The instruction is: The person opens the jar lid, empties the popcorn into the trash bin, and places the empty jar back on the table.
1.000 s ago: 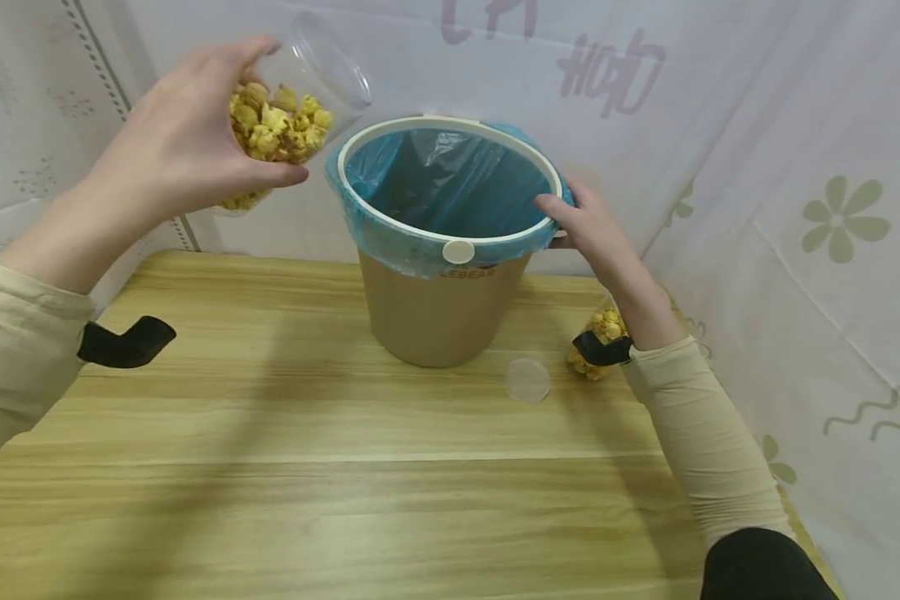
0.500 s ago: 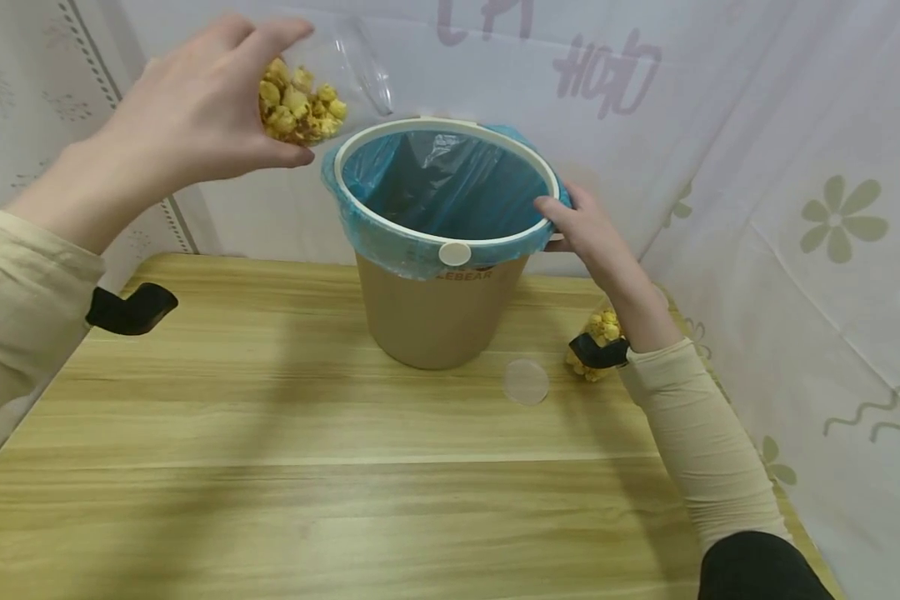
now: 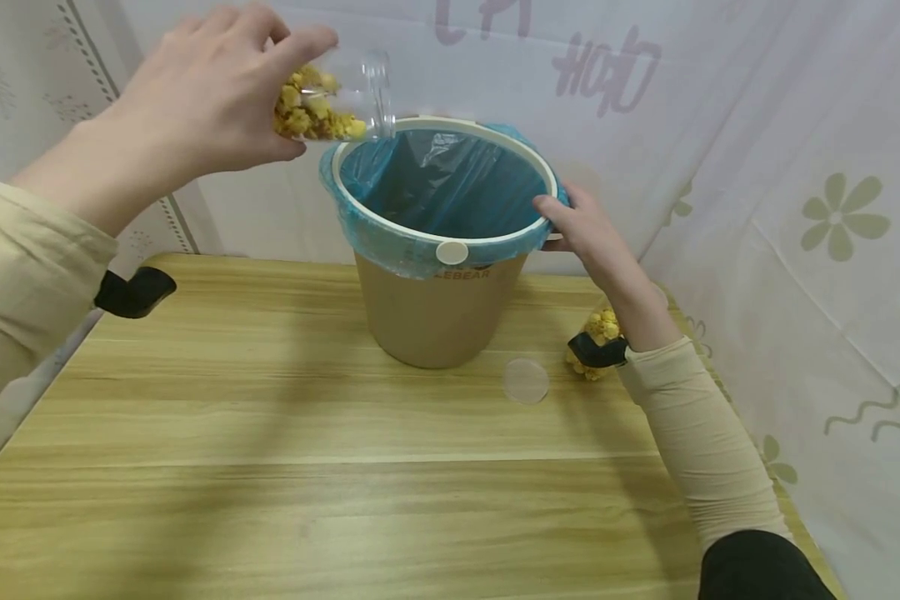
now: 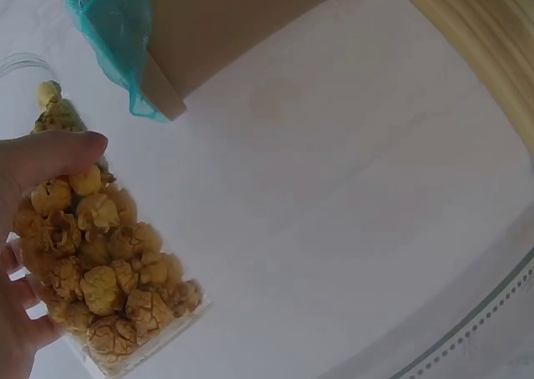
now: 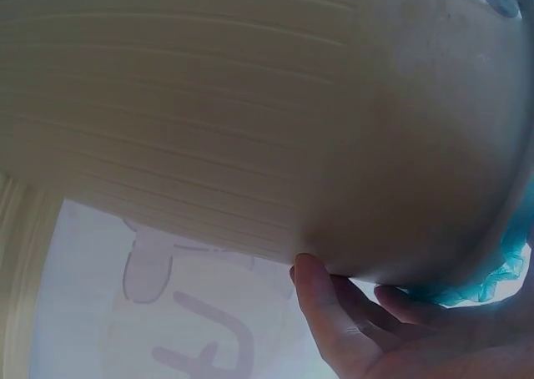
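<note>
Left hand (image 3: 217, 100) has its thumb and fingers round a clear jar (image 3: 356, 79), lying roughly level up in the air, mouth to the right; from where I stand the mouth overlaps the left side of the bin rim, can't tell if it's truly past it. Popcorn (image 3: 311, 112) still inside, loose pieces sloping toward the mouth. Jar reads as thin smooth plastic: light, probably slick and a bit squeezable, so I'd hold round the base half, moderate grip, mouth unobstructed. Popcorn looks light and brittle, should roll freely. Right hand (image 3: 581, 218) grips the bin's right rim, thumb on top, fingers against the outer wall. Bin (image 3: 435, 317) looks stiff and light for its size, could shift if unheld; blue liner (image 3: 382, 246) is soft film folded over the rim. It stands by the worktop's (image 3: 330, 500) back edge. Clear disc (image 3: 526, 381) lies in front of it; second popcorn jar (image 3: 606, 323) toward the right edge, part hidden behind the forearm.
</note>
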A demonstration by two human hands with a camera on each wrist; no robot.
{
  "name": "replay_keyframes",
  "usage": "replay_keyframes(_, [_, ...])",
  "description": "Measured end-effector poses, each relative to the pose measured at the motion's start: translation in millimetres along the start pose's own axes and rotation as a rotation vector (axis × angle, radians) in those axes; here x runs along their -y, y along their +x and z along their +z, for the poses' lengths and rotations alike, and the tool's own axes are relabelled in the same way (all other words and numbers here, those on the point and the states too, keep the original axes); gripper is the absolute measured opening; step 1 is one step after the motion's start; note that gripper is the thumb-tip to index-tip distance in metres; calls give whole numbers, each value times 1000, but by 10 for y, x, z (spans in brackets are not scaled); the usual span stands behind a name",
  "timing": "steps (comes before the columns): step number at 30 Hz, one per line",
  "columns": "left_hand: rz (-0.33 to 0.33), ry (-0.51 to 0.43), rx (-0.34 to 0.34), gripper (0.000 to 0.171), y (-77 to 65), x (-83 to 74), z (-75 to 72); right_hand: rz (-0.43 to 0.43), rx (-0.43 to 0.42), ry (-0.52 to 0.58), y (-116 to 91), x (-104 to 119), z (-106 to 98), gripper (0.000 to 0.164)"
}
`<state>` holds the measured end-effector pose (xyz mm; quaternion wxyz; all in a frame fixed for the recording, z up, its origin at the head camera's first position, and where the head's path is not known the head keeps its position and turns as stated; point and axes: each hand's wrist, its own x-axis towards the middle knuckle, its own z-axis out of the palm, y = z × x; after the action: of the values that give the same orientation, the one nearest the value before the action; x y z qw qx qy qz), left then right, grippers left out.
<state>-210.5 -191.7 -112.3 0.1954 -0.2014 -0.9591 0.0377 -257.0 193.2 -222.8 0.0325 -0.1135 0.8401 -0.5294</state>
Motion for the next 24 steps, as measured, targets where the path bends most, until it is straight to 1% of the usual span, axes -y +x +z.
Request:
replay_keyframes(3, [29,33,-10,97,13,-1,2,-2,2,7,5,2,8,56])
replay_keyframes(8, [84,93,-47,92,20,1,12,-1,7,24,6,7,21,58])
replay_keyframes(11, [107,110,-71,91,25,7,10,3,8,27,2,14,31,58])
replay_keyframes(15, [175,136,-148,87,29,19,24,8,7,34,-2,26,44,57])
replay_keyframes(19, [243,198,-230,79,31,32,46,5,12,41,-2,31,56,57])
replay_keyframes(21, [253,223,-236,77,37,30,48,7,19,40,-2,33,61,57])
replay_keyframes(24, [260,251,-222,79,45,19,54,11,27,42,1,35,67,58])
